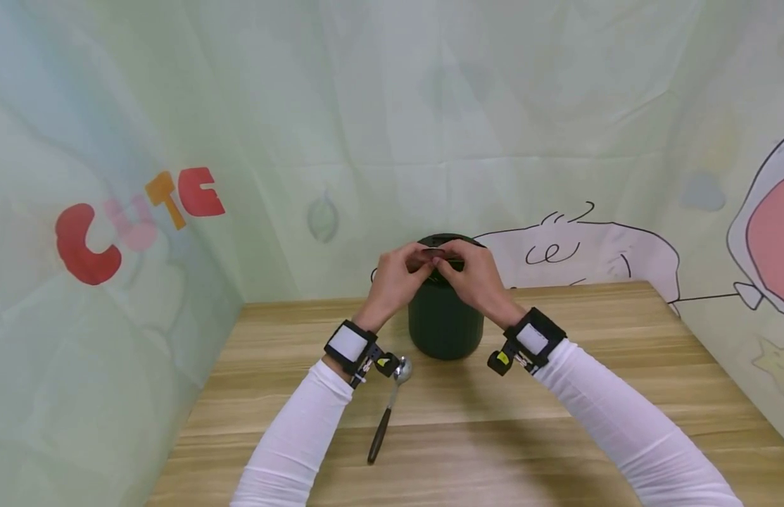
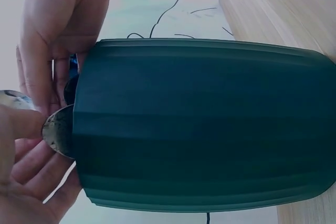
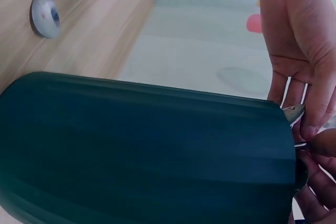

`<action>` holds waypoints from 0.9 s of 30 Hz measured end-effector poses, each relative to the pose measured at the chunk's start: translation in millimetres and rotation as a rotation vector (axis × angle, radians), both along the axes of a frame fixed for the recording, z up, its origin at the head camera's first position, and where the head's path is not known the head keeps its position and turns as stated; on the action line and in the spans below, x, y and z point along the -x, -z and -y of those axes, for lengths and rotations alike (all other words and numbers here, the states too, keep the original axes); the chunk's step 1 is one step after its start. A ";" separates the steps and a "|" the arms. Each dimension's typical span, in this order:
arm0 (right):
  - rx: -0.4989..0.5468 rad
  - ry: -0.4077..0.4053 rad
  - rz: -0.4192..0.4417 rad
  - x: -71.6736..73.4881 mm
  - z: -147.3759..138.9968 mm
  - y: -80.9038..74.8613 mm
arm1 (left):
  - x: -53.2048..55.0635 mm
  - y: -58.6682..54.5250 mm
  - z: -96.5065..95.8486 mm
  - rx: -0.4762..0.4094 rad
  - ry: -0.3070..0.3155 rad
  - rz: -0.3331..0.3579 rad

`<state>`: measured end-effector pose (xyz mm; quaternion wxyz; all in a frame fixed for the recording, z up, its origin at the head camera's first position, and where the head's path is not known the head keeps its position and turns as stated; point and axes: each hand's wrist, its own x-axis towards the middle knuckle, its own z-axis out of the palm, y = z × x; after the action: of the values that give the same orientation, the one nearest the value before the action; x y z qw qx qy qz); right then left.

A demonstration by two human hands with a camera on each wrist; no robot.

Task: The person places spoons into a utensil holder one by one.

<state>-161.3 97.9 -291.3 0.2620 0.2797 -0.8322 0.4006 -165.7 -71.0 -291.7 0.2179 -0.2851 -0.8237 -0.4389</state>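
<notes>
A dark green ribbed utensil holder (image 1: 445,320) stands upright on the table, with rounded metal spoon heads (image 2: 59,130) at its rim. Above its mouth my left hand (image 1: 397,276) and right hand (image 1: 473,276) meet. Between their fingertips they pinch a shiny rounded piece, seemingly a spoon's bowl (image 1: 433,252); its lower part is hidden. In the left wrist view my left hand (image 2: 32,174) is below and my right hand (image 2: 65,17) above. In the right wrist view, the left hand (image 3: 300,30) appears above the right hand (image 3: 323,174).
A spoon with a dark handle (image 1: 379,436) lies on the wooden table (image 1: 493,436), left of the holder and near my left forearm. Behind stands a pale printed curtain (image 1: 379,141) with cartoon drawings, close to the table's back edge.
</notes>
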 end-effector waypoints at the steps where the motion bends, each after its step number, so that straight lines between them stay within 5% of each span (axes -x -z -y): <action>1: -0.011 0.009 -0.011 0.2 0.0 0.5 | -0.2 -0.1 0.1 0.003 -0.004 0.002; 17: -0.121 0.084 0.038 -0.8 -2.1 5.5 | -7.1 0.0 1.3 0.051 -0.037 0.078; 27: -0.136 0.092 0.079 -0.7 -5.5 4.7 | -5.1 -6.4 11.4 0.015 -0.058 -0.019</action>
<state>-160.6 103.4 -296.1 0.2275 0.2423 -0.8792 0.3415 -160.6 -82.4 -285.3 0.2364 -0.2668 -0.8328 -0.4236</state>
